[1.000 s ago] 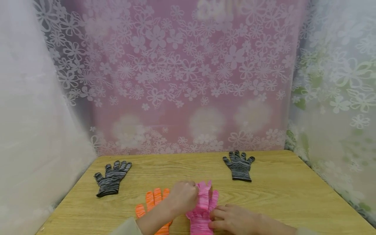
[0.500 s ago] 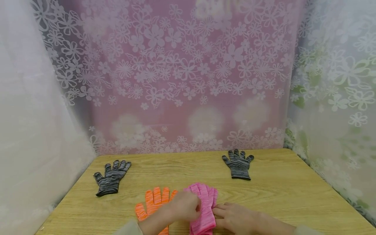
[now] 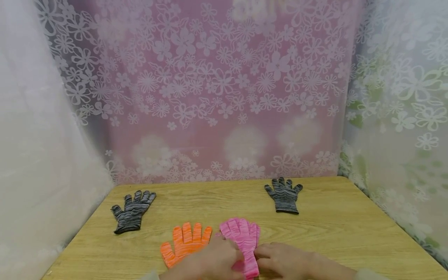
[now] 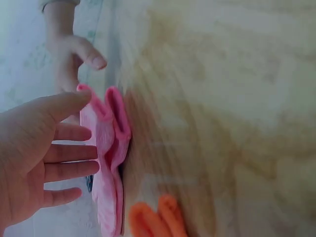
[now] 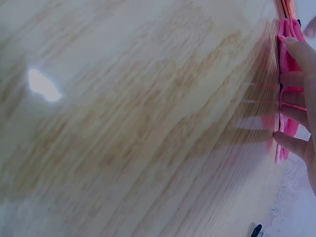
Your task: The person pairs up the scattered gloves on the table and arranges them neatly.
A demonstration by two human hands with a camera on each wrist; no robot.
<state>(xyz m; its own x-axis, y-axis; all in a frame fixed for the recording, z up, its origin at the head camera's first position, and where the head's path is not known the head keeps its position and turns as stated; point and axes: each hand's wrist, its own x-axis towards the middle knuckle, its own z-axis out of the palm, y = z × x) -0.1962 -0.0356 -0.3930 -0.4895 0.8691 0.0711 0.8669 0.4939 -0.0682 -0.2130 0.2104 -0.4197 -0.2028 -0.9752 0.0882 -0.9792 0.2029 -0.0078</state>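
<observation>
Two pink knit gloves [image 3: 246, 237] lie one on top of the other at the table's front, fingers pointing away; both cuffs show in the left wrist view. My left hand [image 3: 218, 258] is over their left side. Its fingers [image 4: 71, 153] are nearly straight and lie by the pink cuffs, the thumb at the upper cuff's edge. On the other side, my right hand [image 3: 285, 258] rests on the table, its extended fingertips touching the gloves' right edge. Orange gloves [image 3: 189, 245] lie just left, partly hidden beneath my left forearm; two orange cuffs show in the left wrist view.
A dark grey striped glove [image 3: 131, 214] lies at the table's left, and another [image 3: 285, 198] at the back right. The wooden table [image 3: 336, 225] backs onto a pink flowered curtain [image 3: 224, 97], with pale curtains at both sides.
The upper pink glove, bunched up in my left hand a second ago, now lies flat over the lower one. My left hand has let go and moved nearer the cuffs. My right hand has barely moved.
</observation>
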